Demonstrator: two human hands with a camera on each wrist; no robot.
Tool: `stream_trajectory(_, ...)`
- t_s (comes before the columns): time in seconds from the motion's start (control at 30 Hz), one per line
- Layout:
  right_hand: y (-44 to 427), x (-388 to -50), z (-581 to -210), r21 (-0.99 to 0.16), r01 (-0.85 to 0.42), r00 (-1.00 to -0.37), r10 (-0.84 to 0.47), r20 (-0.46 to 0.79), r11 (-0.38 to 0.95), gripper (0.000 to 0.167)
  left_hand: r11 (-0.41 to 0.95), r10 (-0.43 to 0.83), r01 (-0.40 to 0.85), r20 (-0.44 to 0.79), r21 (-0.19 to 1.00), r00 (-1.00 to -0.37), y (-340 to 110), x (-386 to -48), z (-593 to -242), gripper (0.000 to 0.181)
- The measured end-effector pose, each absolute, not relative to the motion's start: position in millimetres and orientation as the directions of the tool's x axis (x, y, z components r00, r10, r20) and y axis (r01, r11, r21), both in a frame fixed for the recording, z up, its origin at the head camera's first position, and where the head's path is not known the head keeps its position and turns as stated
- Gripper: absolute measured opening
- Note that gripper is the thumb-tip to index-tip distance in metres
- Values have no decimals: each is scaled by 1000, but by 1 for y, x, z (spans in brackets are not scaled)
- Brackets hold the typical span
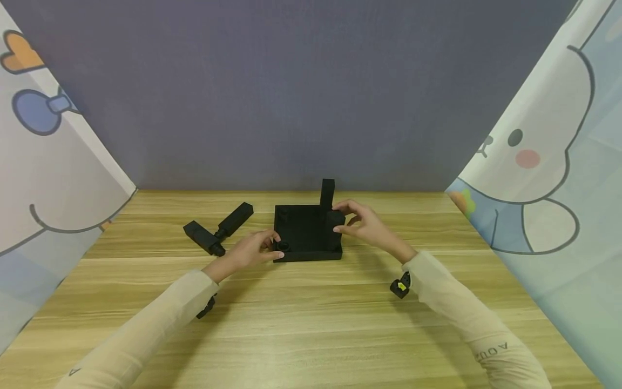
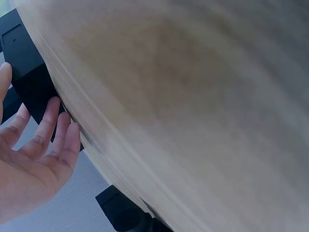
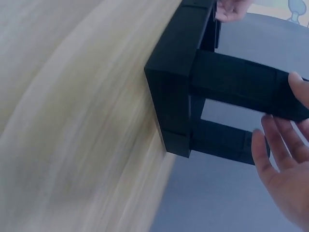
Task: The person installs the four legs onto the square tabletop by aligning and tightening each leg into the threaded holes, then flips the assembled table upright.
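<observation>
A black square base (image 1: pixel 303 255) lies on the table, with two black posts upright along its right side. My right hand (image 1: pixel 362 222) has thumb and fingers around the top of the front post (image 1: pixel 334 229); the right wrist view shows this hand (image 3: pixel 289 159) gripping that post (image 3: pixel 236 82). The rear post (image 1: pixel 328 193) stands behind it. At the base's left edge, my left hand (image 1: pixel 250 249) holds the front left corner, near a round socket (image 1: pixel 283 246). In the left wrist view, the left hand's fingers (image 2: pixel 46 130) lie against the base (image 2: pixel 29 63).
Two more black posts with threaded ends lie left of the base, one nearer (image 1: pixel 200 235) and one farther (image 1: pixel 236 219). A wooden table (image 1: pixel 311 324) extends to a grey panel (image 1: pixel 291 97) behind. Cartoon-printed sheets stand on both sides.
</observation>
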State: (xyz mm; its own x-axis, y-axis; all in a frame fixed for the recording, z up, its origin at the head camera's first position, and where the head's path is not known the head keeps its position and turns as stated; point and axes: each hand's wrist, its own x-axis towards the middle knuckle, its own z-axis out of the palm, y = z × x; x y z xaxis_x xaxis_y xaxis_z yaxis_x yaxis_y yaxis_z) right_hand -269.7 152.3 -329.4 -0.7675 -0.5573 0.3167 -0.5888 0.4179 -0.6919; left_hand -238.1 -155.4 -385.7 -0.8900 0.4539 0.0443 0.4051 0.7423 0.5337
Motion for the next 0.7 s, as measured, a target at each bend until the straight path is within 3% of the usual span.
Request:
stream_trajectory(0.33, 143, -263, -334, -687, -556, -818, -456, 352, 468, 42, 748, 441, 391, 38, 537, -897, -155, -239, -386, 37)
stream_trajectory(0.7, 148, -261, -319, -661, -617, -751, -573, 329, 428, 47, 750, 444, 399, 46, 528, -895, -155, -240, -387, 38)
